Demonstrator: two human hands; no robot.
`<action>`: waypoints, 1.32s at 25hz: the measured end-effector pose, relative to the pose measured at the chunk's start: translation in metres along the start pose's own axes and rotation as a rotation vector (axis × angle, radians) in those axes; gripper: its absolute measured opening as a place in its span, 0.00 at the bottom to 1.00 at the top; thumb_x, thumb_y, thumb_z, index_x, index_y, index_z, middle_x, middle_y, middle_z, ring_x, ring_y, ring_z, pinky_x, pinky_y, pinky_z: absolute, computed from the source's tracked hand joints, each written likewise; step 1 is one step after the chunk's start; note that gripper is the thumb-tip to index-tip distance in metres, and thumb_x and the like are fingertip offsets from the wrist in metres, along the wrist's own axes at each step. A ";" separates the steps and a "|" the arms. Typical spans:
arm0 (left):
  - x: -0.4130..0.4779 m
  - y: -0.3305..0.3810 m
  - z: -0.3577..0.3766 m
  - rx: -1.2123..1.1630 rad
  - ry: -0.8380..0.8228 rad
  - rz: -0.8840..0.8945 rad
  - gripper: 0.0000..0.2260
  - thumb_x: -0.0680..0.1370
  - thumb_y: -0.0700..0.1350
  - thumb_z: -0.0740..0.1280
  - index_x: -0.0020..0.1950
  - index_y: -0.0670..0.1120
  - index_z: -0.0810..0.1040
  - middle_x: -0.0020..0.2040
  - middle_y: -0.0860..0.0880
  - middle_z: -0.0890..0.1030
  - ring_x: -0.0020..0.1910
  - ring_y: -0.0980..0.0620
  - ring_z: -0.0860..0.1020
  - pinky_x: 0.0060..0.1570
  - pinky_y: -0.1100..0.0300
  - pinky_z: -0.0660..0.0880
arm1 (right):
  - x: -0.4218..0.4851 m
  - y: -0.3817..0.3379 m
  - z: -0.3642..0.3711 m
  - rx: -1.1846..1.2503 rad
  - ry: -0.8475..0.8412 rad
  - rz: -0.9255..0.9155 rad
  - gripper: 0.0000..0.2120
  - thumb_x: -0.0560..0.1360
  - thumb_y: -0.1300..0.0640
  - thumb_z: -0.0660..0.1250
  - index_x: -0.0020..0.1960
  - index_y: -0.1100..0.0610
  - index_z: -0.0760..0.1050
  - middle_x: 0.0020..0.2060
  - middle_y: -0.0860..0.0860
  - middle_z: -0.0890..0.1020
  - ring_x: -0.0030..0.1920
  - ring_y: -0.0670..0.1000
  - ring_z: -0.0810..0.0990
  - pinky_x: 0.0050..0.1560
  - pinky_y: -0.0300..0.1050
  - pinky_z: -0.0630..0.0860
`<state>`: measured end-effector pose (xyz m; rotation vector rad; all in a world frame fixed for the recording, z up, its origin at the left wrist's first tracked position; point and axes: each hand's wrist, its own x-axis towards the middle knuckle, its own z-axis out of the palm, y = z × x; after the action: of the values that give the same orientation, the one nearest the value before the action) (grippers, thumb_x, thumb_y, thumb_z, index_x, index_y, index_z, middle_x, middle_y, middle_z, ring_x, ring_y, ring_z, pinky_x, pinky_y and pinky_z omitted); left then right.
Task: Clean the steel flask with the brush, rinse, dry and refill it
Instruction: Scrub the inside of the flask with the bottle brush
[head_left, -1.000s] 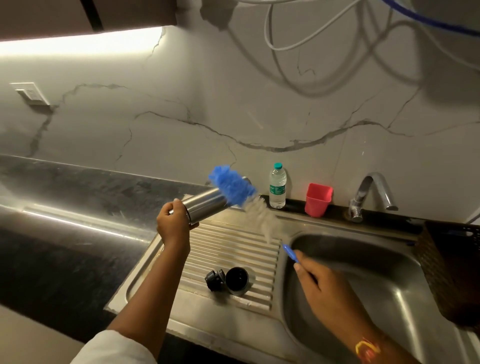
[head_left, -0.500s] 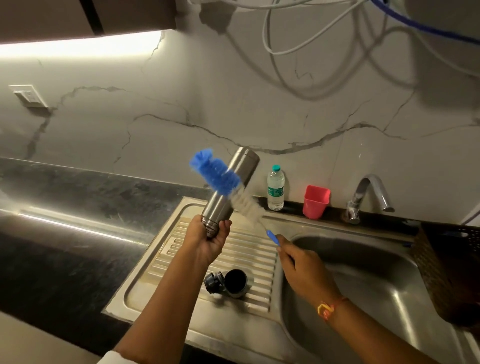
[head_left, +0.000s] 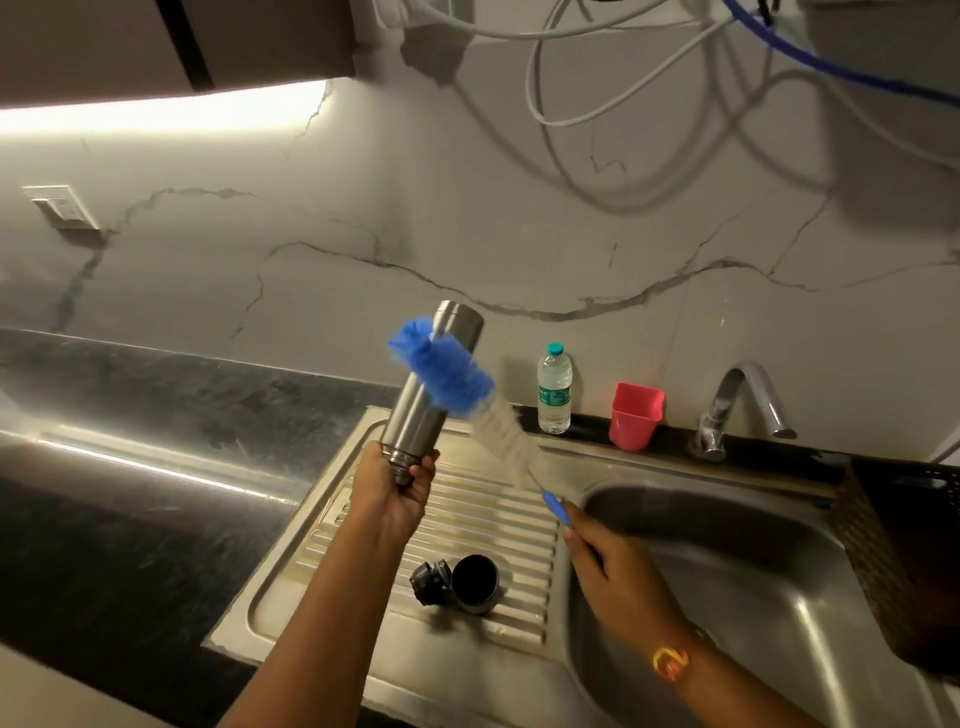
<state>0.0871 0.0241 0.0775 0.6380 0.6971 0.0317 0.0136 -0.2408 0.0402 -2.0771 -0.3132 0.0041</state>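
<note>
My left hand (head_left: 393, 493) grips the steel flask (head_left: 415, 415) by its threaded mouth end, holding it upside down and tilted above the draining board. My right hand (head_left: 618, 577) holds the blue handle of the bottle brush (head_left: 452, 376). The brush's blue head lies across the outside of the flask's upper body, with the white bristle part trailing down towards my right hand. The flask's black stopper (head_left: 428, 582) and its cap (head_left: 475, 582) lie side by side on the draining board.
The steel sink basin (head_left: 727, 561) is to the right, with a tap (head_left: 737, 405) behind it. A plastic water bottle (head_left: 554, 389) and a pink cup (head_left: 636, 415) stand on the back ledge. A dark woven basket (head_left: 904, 561) sits at the far right. Dark countertop (head_left: 130, 467) extends left.
The flask has swung from lying sideways to bottom-up in my left hand. The brush has come out past the mouth and now rubs the flask's outer wall, sliding upward.
</note>
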 end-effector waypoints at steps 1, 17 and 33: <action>0.003 0.010 -0.005 0.001 0.024 0.049 0.19 0.82 0.49 0.57 0.60 0.35 0.76 0.39 0.36 0.78 0.21 0.52 0.75 0.16 0.68 0.69 | -0.011 0.005 -0.004 0.009 0.019 0.034 0.15 0.81 0.54 0.63 0.67 0.45 0.74 0.39 0.54 0.84 0.42 0.49 0.82 0.42 0.45 0.79; -0.008 -0.004 -0.016 0.292 -0.104 0.246 0.16 0.82 0.45 0.55 0.61 0.40 0.78 0.43 0.35 0.80 0.27 0.49 0.73 0.21 0.64 0.68 | 0.000 -0.004 -0.025 1.416 -0.714 0.861 0.31 0.68 0.60 0.80 0.70 0.58 0.75 0.25 0.47 0.61 0.22 0.42 0.55 0.24 0.34 0.46; 0.005 0.028 -0.058 0.639 0.318 0.603 0.09 0.83 0.48 0.60 0.51 0.45 0.77 0.50 0.41 0.78 0.45 0.42 0.81 0.34 0.55 0.79 | -0.023 0.003 0.001 0.757 -0.115 0.618 0.13 0.84 0.52 0.58 0.62 0.50 0.79 0.28 0.50 0.60 0.23 0.45 0.56 0.23 0.35 0.51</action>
<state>0.0610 0.0793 0.0560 1.4658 0.8009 0.4917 -0.0081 -0.2462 0.0338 -1.3445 0.2489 0.5334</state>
